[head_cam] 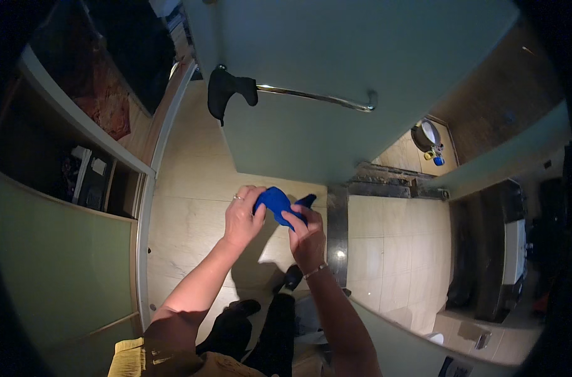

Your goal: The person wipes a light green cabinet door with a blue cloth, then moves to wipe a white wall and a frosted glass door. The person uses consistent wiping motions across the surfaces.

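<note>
Between my two hands is a small blue cloth, sock-like in shape. My left hand pinches its left end between thumb and fingers, and a ring shows on one finger. The fingers of my right hand grip the other end, where a darker blue tip sticks out to the right. Both hands are held above the tiled floor. Beyond them, a black cloth, also sock-like, is draped over the left end of a chrome bar on a frosted glass door.
On the left stands a cabinet with items in its open shelf. A dark stone threshold crosses the floor to my right. Behind the glass, a bucket stands beside small blue and yellow items. My feet, in dark footwear, are below.
</note>
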Available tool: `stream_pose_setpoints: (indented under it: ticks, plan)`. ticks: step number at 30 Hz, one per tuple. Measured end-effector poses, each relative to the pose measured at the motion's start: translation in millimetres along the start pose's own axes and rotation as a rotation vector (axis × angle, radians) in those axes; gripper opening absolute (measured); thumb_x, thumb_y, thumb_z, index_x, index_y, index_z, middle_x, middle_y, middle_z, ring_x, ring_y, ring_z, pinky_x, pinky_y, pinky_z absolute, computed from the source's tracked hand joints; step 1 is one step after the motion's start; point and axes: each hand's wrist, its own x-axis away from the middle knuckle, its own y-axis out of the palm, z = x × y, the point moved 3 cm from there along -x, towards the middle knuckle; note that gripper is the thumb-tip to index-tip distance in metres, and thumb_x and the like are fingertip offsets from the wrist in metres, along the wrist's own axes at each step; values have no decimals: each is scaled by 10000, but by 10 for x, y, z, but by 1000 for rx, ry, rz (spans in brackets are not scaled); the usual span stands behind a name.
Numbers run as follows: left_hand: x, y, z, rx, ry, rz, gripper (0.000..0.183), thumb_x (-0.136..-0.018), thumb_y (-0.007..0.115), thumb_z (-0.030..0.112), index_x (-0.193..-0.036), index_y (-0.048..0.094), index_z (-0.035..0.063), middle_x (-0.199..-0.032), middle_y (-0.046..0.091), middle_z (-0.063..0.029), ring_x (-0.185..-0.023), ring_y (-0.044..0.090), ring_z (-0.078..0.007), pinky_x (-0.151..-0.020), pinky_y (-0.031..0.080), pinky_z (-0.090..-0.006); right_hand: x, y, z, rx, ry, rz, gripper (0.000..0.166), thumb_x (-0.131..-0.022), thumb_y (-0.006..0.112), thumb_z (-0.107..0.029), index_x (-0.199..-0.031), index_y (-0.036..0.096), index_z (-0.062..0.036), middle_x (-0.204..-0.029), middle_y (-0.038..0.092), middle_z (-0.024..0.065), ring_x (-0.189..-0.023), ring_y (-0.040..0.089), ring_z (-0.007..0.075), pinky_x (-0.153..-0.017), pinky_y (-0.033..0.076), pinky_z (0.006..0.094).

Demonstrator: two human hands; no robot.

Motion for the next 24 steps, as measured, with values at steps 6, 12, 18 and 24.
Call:
stream_pose_setpoints:
  ticks: [6,12,18,24]
  plan:
    - [-801,284,-457,15,-61,412,363,-773,584,-100,-1120,579,3,-1119,534,-160,-1022,546,-278,-843,489,-322,-1025,493,689,83,-332,-54,430,-754,661,-2,-1169,674,-117,-1274,589,49,-1137,562,294,-923,512,411]
    - [-1618,783,-1294,110,-26,689,379,-758,535,-91,-1124,568,3,-1141,533,-176,-1122,476,-351,-997,388,-393,-1857,1196,1416,106,-571,-13,391,-764,655,-58,-1154,655,-98,-1292,587,63,-1145,557,291,-940,503,402]
    - [-2418,1017,-1790,-143,344,884,460,-818,536,-18,-1276,495,-15,-1332,483,-215,-1252,434,-400,-1069,336,-467,-2431,1784,1676,317,-791,300,310,-750,659,-53,-1057,681,-91,-1262,622,48,-1079,583,235,-877,489,424]
    - [-1922,1865,-2875,-248,511,645,591,-826,556,-29,-1408,453,2,-1448,437,-187,-1335,393,-426,-1119,309,-506,-1630,2767,2829,392,-854,197,208,-772,676,-96,-978,678,-74,-1258,624,70,-1069,577,265,-826,494,412]
